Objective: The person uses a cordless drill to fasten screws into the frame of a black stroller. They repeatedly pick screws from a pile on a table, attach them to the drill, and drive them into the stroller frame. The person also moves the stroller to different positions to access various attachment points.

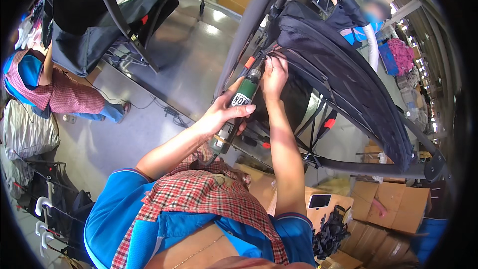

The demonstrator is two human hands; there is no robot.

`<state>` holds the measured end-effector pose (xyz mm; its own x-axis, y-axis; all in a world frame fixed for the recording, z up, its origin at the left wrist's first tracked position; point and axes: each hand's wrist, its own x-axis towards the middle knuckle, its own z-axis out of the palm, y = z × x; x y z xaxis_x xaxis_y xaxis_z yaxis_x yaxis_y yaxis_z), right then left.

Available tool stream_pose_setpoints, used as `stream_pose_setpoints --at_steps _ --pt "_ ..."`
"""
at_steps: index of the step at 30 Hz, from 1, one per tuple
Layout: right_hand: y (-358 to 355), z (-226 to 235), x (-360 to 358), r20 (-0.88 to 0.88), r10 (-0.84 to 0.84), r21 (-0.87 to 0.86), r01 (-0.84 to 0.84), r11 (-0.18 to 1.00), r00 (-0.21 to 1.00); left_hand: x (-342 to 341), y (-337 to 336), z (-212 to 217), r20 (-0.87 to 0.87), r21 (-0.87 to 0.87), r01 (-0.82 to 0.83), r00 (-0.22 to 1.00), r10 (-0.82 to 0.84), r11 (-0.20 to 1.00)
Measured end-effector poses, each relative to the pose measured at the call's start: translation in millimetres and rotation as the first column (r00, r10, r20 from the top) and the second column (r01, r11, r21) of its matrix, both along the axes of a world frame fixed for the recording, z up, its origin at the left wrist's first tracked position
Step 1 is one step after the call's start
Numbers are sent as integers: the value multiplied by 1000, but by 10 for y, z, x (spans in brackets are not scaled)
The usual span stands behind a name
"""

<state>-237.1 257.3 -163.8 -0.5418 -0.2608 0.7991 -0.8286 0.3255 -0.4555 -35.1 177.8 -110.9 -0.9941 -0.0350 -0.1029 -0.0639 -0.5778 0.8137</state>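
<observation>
My left hand (224, 115) is wrapped round the body of a green and grey electric screwdriver (245, 91), whose cord runs down toward my apron. Its tip points up and away from me, at the joint of a black stroller frame (238, 40) beside an orange-red part (250, 62). My right hand (275, 75) is closed just right of the tip, fingers bent against the frame joint; what they pinch is too small to make out. Black stroller fabric (338, 74) spreads to the right of this hand, with dark tubes below it.
Another black stroller (84, 40) stands at the upper left on the metal table (191, 35). A co-worker in a checked apron (74, 92) is at the left, another person (361, 25) at the upper right. Cardboard boxes (391, 204) and a phone (319, 201) lie lower right.
</observation>
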Motion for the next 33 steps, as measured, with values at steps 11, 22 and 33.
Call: stream_pose_setpoints --at_steps 11,22,33 --pt "42 -40 -54 151 60 -34 -55 998 987 -125 36 -9 24 -46 -33 999 34 998" --pt "46 -32 -53 44 -24 10 24 1000 999 -185 78 -30 -11 -182 -74 997 74 981" --pt "-14 16 -22 1 -40 -4 40 999 999 -222 42 -70 2 -37 -56 998 56 998"
